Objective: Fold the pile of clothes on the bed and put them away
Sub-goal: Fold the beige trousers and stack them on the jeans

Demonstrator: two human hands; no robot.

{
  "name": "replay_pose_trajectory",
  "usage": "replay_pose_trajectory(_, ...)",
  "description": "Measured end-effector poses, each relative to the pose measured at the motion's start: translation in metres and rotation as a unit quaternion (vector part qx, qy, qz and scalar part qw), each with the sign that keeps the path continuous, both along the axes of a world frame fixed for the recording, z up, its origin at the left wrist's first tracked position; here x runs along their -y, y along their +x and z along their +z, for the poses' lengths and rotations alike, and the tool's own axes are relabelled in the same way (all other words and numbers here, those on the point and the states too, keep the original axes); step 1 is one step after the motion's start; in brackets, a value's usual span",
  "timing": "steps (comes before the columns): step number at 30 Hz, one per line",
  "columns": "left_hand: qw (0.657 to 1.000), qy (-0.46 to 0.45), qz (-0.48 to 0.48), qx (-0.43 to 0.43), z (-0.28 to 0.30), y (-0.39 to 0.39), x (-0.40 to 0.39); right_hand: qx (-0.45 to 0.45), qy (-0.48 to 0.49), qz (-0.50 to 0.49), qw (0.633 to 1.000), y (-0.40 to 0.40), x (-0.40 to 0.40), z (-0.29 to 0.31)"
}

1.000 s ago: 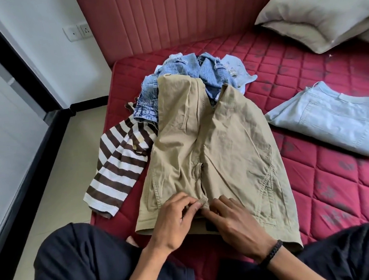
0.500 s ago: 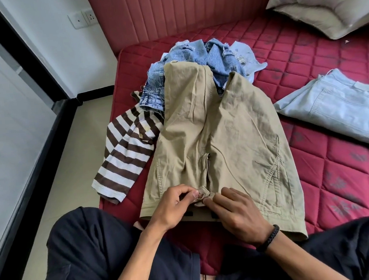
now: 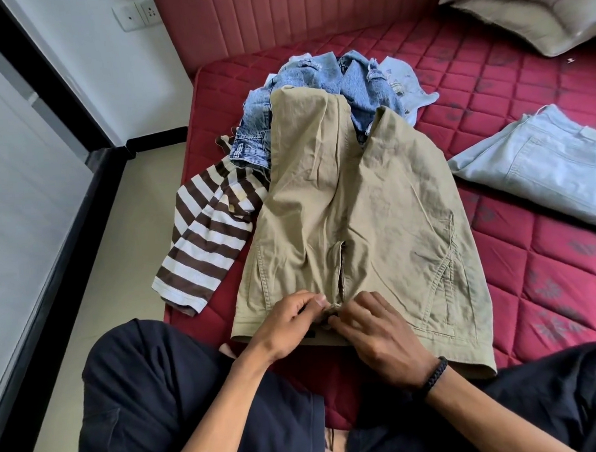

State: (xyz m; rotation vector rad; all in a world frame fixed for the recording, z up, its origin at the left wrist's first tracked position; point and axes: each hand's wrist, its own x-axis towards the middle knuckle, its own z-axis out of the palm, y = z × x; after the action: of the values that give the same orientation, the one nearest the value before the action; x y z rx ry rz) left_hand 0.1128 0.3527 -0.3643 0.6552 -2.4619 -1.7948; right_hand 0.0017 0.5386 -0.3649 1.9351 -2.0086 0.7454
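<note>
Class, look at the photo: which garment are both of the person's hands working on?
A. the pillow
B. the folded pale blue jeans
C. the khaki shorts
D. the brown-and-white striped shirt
C: the left hand and right hand both pinch the waistband of the khaki shorts at the top of the fly.

A red quilted mattress (image 3: 557,278) meets a padded red headboard (image 3: 292,11); white wall (image 3: 94,56) with sockets (image 3: 137,14), beige floor (image 3: 107,246), daylight.
</note>
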Motion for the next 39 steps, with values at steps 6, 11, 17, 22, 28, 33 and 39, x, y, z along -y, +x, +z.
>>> replay_pose_trajectory(6, 1.000, 0.011, -0.004, 0.018, -0.010, -0.002, 0.003, 0.127, 0.041, -0.022, 0.991, -0.004, 0.001, -0.008)
replay_pose_trajectory(11, 0.999, 0.036, -0.005, 0.025, -0.010, -0.005, 0.006, 0.131, -0.007, -0.062, 0.989, -0.003, 0.002, -0.006)
replay_pose_trajectory(17, 0.996, 0.082, -0.002, 0.037, -0.018, -0.004, 0.004, 0.155, 0.034, -0.087, 0.984, -0.001, 0.003, -0.006)
replay_pose_trajectory(22, 0.995, 0.078, 0.025, 0.049, -0.024, -0.007, 0.003, 0.106, 0.028, -0.064, 0.992, -0.007, 0.002, -0.013)
replay_pose_trajectory(28, 0.997, 0.051, 0.025, 0.058, -0.023, -0.008, 0.000, 0.071, 0.024, -0.063, 0.995, -0.005, 0.003, -0.016)
replay_pose_trajectory(33, 0.999, -0.017, -0.030, 0.030, -0.018, -0.004, 0.003, 0.079, 0.027, -0.068, 0.994, -0.002, 0.005, -0.015)
replay_pose_trajectory(39, 0.956, -0.271, -0.091, -0.060, -0.004, 0.002, 0.000, 0.038, 0.013, -0.068, 0.997, 0.000, 0.006, -0.015)
